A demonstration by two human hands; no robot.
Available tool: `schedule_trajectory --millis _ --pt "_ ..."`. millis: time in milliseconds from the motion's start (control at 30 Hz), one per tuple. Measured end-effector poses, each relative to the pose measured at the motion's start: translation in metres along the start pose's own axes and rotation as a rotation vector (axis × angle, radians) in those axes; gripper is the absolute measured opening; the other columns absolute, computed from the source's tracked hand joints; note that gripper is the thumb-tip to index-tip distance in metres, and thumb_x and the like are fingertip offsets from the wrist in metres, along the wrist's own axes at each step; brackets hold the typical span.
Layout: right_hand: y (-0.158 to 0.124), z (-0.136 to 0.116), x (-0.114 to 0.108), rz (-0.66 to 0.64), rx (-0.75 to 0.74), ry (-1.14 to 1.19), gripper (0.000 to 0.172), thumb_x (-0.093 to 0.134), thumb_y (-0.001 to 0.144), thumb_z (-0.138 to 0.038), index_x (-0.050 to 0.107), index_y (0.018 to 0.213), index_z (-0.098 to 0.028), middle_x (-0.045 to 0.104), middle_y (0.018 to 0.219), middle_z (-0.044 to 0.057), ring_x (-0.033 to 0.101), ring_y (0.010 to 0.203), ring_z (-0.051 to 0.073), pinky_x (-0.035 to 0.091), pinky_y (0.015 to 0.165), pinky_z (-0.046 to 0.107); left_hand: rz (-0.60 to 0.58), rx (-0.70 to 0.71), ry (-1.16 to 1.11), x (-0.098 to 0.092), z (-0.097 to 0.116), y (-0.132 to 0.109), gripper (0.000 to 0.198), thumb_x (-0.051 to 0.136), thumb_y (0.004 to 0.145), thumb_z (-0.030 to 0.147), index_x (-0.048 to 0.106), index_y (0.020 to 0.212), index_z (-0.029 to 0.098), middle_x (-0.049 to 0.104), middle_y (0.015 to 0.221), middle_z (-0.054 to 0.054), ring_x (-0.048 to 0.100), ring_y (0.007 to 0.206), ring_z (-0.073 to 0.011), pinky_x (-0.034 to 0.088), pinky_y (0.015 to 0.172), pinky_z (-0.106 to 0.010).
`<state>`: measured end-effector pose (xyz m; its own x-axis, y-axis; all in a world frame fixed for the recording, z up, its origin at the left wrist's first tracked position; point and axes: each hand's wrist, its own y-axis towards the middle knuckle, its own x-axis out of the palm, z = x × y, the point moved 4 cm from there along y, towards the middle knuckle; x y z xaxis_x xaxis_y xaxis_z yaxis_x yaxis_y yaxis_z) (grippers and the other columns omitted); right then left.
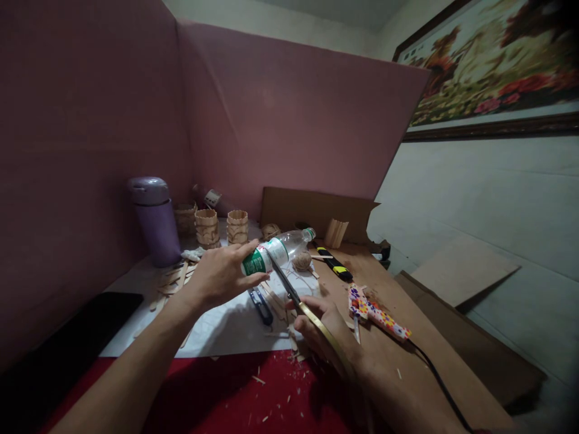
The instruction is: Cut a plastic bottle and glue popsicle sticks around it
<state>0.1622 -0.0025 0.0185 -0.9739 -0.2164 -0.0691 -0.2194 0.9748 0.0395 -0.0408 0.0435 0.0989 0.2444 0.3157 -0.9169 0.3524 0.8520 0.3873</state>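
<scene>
My left hand (226,268) is wrapped round the base end of a clear plastic bottle (296,242) with a green and white label. The bottle lies tilted, its neck pointing right and away from me. In my right hand (328,328) is a pair of scissors (312,316) with gold-coloured handles. Their dark blades reach up to the label side of the bottle, close to my left fingers; whether they have cut in, I cannot tell. Below the bottle lie dark blue thread snips (260,306). Just behind the blades sits a ball of twine (301,260).
Wooden sticks (169,280) lie on white paper at left, near a purple flask (156,223). Stick-covered cups (237,226) stand behind. At right are a yellow-black utility knife (335,264) and a flowered glue gun (377,316) with a cord. Scraps dot the red cloth (235,392).
</scene>
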Motion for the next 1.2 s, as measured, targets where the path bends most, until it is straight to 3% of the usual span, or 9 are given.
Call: schedule_trajectory --millis 200,367,467,567,700,900,1200 --pt "-0.003 0.005 0.003 0.011 0.103 0.135 0.061 0.09 0.048 -0.052 0.067 0.088 -0.013 0.048 0.054 -0.006 0.037 0.045 0.006 0.029 0.041 0.02 0.018 0.002 -0.03 -0.002 0.001 -0.001 0.079 0.054 0.083 0.069 0.047 0.146 0.022 0.067 0.125 -0.015 0.067 0.104 -0.0358 0.05 0.08 -0.041" --pt "-0.002 -0.001 0.003 0.01 0.089 0.111 0.056 0.092 0.044 -0.048 0.068 0.081 -0.013 0.054 0.057 -0.004 0.042 0.048 0.007 0.035 0.044 0.021 0.122 -0.08 -0.358 -0.011 -0.01 -0.001 0.087 0.061 0.077 0.071 0.046 0.147 0.022 0.057 0.142 -0.014 0.057 0.123 -0.034 0.046 0.096 -0.044" --pt "-0.002 0.002 0.004 0.003 0.107 0.085 0.061 0.091 0.044 -0.053 0.068 0.084 -0.014 0.058 0.058 -0.002 0.045 0.046 0.009 0.036 0.042 0.023 0.051 -0.19 -0.547 -0.006 -0.019 0.001 0.083 0.064 0.073 0.069 0.057 0.138 0.018 0.065 0.131 -0.015 0.063 0.114 -0.0335 0.05 0.091 -0.042" --pt "-0.001 0.007 0.003 0.007 0.105 0.047 0.065 0.089 0.046 -0.056 0.069 0.091 -0.014 0.06 0.062 -0.001 0.049 0.048 0.011 0.038 0.042 0.023 -0.046 -0.204 -0.676 0.004 -0.021 0.004 0.073 0.068 0.072 0.066 0.067 0.127 0.018 0.073 0.116 -0.012 0.068 0.1 -0.0305 0.054 0.081 -0.038" --pt "0.001 0.011 0.001 -0.033 0.049 0.034 0.068 0.084 0.054 -0.061 0.069 0.1 -0.014 0.058 0.064 -0.001 0.047 0.05 0.011 0.038 0.045 0.024 -0.009 -0.151 -0.616 0.005 -0.018 0.004 0.066 0.07 0.071 0.063 0.071 0.122 0.021 0.076 0.105 -0.008 0.069 0.09 -0.0265 0.052 0.076 -0.035" --pt "0.002 0.011 -0.004 -0.09 -0.014 0.0 0.069 0.082 0.059 -0.059 0.069 0.106 -0.011 0.046 0.059 -0.005 0.035 0.05 0.007 0.024 0.045 0.021 0.01 -0.101 -0.469 -0.001 -0.009 0.002 0.063 0.067 0.074 0.063 0.069 0.124 0.025 0.076 0.099 -0.004 0.066 0.082 -0.0226 0.047 0.07 -0.032" --pt "-0.001 0.002 0.001 0.002 0.035 0.015 0.063 0.086 0.052 -0.057 0.073 0.095 -0.013 0.058 0.066 0.0 0.045 0.056 0.011 0.036 0.049 0.023 0.05 -0.065 -0.431 -0.003 -0.007 0.001 0.061 0.068 0.076 0.06 0.068 0.126 0.025 0.076 0.099 -0.005 0.066 0.081 -0.0219 0.047 0.07 -0.032"
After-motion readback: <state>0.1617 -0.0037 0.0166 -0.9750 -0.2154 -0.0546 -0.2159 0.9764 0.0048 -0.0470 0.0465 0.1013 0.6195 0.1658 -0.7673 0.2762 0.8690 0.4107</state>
